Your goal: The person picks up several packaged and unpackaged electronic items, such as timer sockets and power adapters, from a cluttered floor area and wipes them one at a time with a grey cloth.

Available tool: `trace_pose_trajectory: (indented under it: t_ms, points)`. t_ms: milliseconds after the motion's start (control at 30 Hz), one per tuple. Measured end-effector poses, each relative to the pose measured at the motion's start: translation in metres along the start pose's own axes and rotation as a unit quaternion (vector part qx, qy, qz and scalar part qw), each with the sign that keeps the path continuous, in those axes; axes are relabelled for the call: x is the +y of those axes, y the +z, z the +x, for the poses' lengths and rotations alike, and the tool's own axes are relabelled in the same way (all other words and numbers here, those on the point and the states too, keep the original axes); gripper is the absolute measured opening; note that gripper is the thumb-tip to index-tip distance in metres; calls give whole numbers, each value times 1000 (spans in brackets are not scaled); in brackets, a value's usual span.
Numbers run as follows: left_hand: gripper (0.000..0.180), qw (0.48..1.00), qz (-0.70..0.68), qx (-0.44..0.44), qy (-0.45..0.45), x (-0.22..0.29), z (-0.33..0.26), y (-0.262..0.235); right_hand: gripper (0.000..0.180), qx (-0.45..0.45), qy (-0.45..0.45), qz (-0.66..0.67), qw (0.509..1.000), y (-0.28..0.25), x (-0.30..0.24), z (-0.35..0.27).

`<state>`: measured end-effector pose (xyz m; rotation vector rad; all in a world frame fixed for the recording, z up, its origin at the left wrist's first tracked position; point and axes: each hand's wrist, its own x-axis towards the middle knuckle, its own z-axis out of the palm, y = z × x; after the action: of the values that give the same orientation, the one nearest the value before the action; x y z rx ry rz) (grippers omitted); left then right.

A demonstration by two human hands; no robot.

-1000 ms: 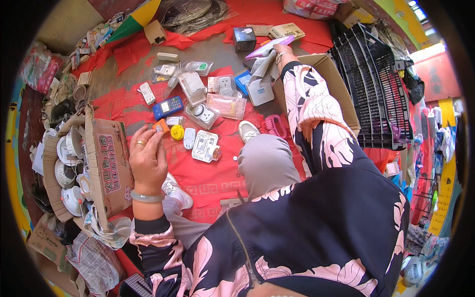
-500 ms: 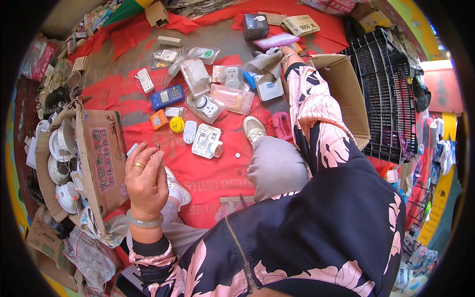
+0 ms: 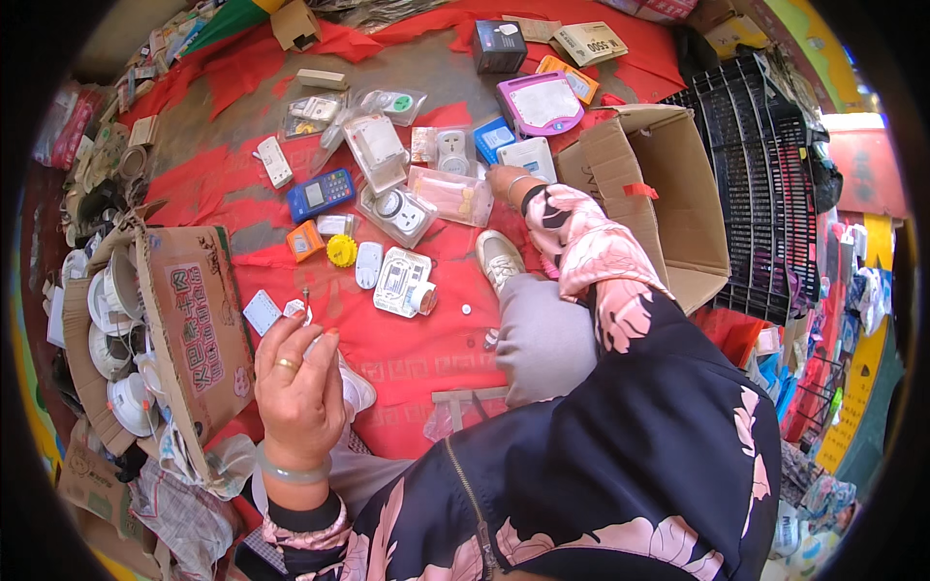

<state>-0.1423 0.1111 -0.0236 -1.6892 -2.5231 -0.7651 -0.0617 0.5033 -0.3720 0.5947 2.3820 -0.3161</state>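
Right hand (image 3: pixel 513 184) placed at white box (image 3: pixel 526 155), upper centre.
Neither grip can be told; left hand (image 3: pixel 302 407) is raised, perhaps for balance.

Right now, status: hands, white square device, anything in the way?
Left hand: pinching small thin piece. Right hand: at near edge of white square device, grip unclear. Open cardboard box close on right, nothing seen blocking.
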Motion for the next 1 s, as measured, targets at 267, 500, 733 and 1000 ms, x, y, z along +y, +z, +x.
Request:
trace_pose_trajectory:
  t_ms: [267,500,733,1000]
  points:
    - [22,999,-12,-37,-3,-3,16,2,27,-45,170,-5,984,8,-11,-2]
    - [22,998,-13,-56,-19,-3,18,3,49,114,154,2,982,20,10,28]
    - [21,997,-8,-66,-32,-11,18,7,39,50,52,-199,977,7,15,43]
    - [23,997,-19,-62,-45,-11,11,1,24,85,97,-32,991,-18,8,21]
